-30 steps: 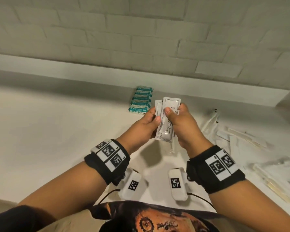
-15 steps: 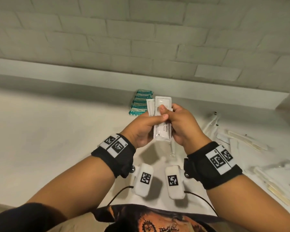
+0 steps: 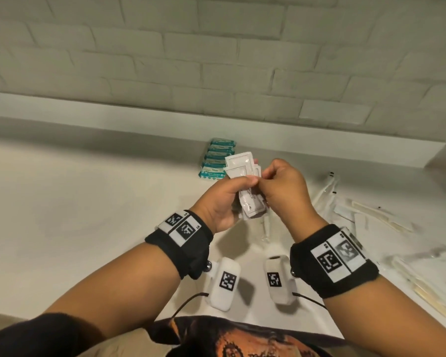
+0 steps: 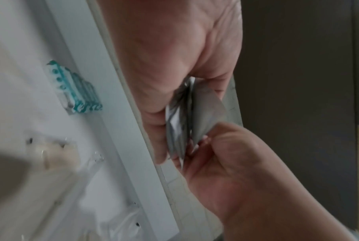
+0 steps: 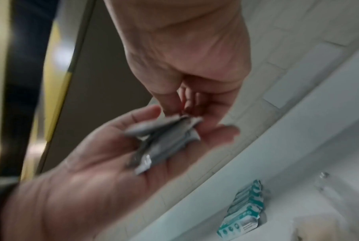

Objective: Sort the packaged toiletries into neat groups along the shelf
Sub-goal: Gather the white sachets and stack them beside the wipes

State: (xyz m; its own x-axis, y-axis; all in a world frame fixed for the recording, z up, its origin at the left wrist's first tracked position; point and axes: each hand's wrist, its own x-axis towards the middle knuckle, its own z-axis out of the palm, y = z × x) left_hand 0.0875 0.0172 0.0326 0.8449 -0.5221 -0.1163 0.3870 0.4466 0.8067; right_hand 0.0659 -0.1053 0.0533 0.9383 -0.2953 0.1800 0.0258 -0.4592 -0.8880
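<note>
White foil sachets (image 3: 245, 188), flat and rectangular, are fanned in a small bundle at the centre of the head view, held above the pale surface (image 3: 88, 202) and clear of it. The left hand (image 3: 223, 199) grips the bundle, thumb pressed across the front and fingers (image 5: 221, 130) curled behind; the right hand (image 3: 285, 188) pinches the bundle's right edge between thumb and forefinger, its other fingers curled in. Just beyond the hands, toward the upper centre, a neat row of teal-and-white packets (image 3: 216, 161) lies on the surface close to the raised white ledge (image 3: 139, 122) that runs under the painted brick wall (image 3: 216, 60). At the right of the frame, clear plastic sleeves holding long pale sticks (image 3: 381, 217) lie scattered. Broad bare surface spreads across the left half of the frame, out to the near edge at the lower left.
</note>
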